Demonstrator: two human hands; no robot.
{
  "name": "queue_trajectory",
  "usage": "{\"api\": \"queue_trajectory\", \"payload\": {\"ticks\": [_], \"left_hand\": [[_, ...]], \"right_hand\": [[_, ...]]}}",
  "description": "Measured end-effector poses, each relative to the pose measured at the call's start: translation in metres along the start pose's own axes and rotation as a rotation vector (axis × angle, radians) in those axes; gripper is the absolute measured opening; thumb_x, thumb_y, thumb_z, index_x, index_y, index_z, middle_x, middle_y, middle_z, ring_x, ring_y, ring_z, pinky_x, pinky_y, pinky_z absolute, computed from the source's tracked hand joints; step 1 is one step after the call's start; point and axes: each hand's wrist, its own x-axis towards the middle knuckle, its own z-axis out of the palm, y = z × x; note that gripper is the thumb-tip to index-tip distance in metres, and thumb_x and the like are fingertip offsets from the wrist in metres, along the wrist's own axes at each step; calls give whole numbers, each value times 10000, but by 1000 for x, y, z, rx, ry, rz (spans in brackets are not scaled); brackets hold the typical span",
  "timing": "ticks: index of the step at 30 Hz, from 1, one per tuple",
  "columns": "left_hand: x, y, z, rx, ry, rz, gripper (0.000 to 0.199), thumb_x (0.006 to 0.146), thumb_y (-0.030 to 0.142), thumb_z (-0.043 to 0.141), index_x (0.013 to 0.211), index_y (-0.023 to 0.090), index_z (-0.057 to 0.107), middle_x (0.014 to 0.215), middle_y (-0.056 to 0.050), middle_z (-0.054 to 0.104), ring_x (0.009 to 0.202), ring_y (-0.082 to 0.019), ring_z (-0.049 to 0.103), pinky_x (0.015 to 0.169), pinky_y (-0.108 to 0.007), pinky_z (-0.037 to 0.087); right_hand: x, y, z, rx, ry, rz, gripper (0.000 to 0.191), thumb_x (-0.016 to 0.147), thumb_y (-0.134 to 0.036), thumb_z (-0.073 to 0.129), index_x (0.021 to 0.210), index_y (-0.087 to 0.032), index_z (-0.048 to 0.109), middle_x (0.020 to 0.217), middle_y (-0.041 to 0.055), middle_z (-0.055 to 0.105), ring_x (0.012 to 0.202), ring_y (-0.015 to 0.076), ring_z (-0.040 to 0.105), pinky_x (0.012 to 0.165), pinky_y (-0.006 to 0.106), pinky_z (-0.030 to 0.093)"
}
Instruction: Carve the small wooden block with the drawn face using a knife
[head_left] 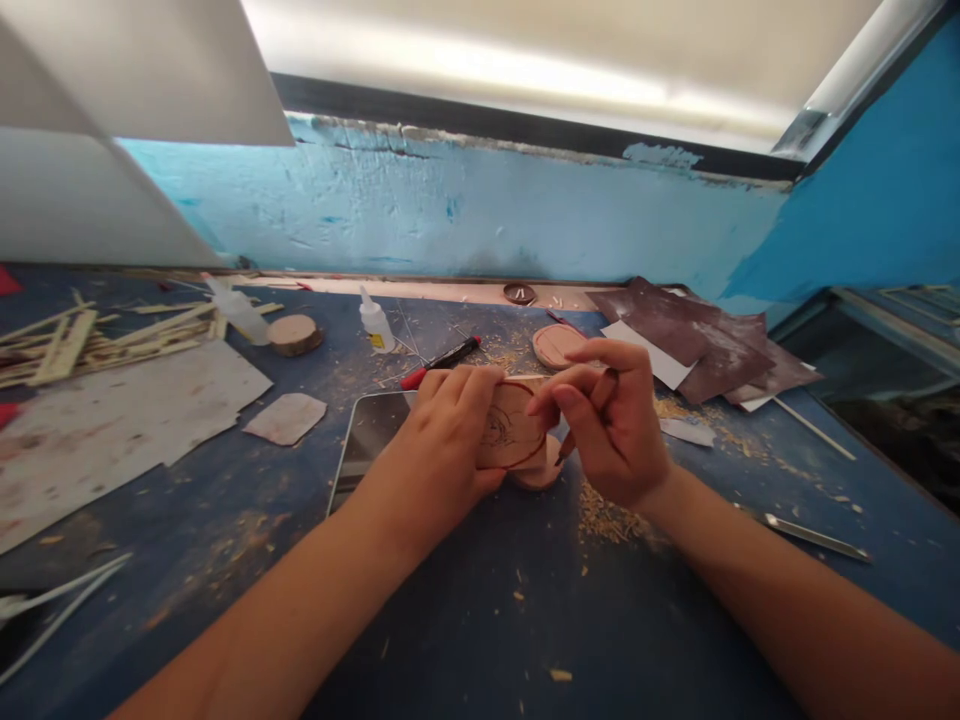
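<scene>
The wooden disc [517, 428] was at the centre of the scene, tilted up above the blue table [465, 610], its face marked with dark lines inside a reddish-brown ring. It looked light and stiff, probably dry enough to grip well, though its rim might chip. The left hand [442, 435] pinched its left side, fingers over the far edge and thumb at the near one; the rim seemed the best hold, keeping skin off the lines. The right hand [611, 425], fingers curled, pinched a slim pencil-like tool [567, 446], point downward, by the disc's right edge; whether fingertips touched the wood I could not tell. Just below sat a lower disc [541, 477]; left was a flat tablet-like device [367, 435], right some wood shavings [609, 518], and farther off a red-and-black marker [450, 354].
</scene>
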Motion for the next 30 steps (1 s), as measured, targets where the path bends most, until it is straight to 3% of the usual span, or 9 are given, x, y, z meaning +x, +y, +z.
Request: {"api": "queue_trajectory", "payload": {"ticks": [4,6,8,11,13,19,25,30], "left_hand": [[0,2,-1,33,5,21,690,756,100,756,1328,264,406,1329,-87,575,1260,-335,507,1073,-531,478],[1,2,-2,57,17,47,683,766,113,774,1331,252,417,1330,-95,576,1262,-337,505,1077,-526,476],[1,1,-3,82,31,64,704,764,128,804,1343,233,418,1338,-110,573,1267,-340,498,1087,-524,471],[1,-1,-3,115,28,80,757,776,148,819,1401,208,395,1362,-132,568,1277,-344,489,1104,-526,462],[1,-1,-2,139,17,86,792,786,152,808,1448,213,377,1375,-134,566,1279,-351,486,1109,-538,458],[0,1,-1,146,19,91,760,789,112,747,1449,245,395,1356,-113,565,1250,-349,485,1115,-540,448],[1,3,-1,147,22,89,748,765,86,752,1417,224,413,1313,-114,565,1219,-348,480,1090,-535,469],[2,5,-2,126,19,98,703,776,85,752,1389,223,438,1311,-103,563,1220,-336,477,1093,-513,466]], "right_hand": [[10,-19,4,318,109,171,216,1072,-218,536,1254,-309,466,885,-23,723,392,80,486,332,244,353],[15,-23,1,439,174,226,197,1048,-260,599,1210,-316,501,833,-49,708,354,66,378,323,242,273],[19,-26,-4,510,160,296,119,1034,-387,617,1054,-277,579,720,-51,644,403,84,360,364,248,275],[24,-29,-11,586,21,399,508,1021,-581,521,656,-227,503,535,-38,418,487,127,377,448,282,344],[26,-32,-13,618,-19,401,570,1025,-540,485,554,-234,387,490,-42,298,474,135,338,446,294,333],[34,-44,-7,646,68,230,552,1000,-346,499,523,-229,247,468,-58,180,408,113,164,401,297,248],[27,-34,12,665,105,206,530,984,-370,524,537,-237,271,479,-74,190,392,103,179,399,285,230],[24,-33,15,707,94,237,504,987,-331,490,526,-233,310,479,-68,217,410,101,182,411,283,228]]}}
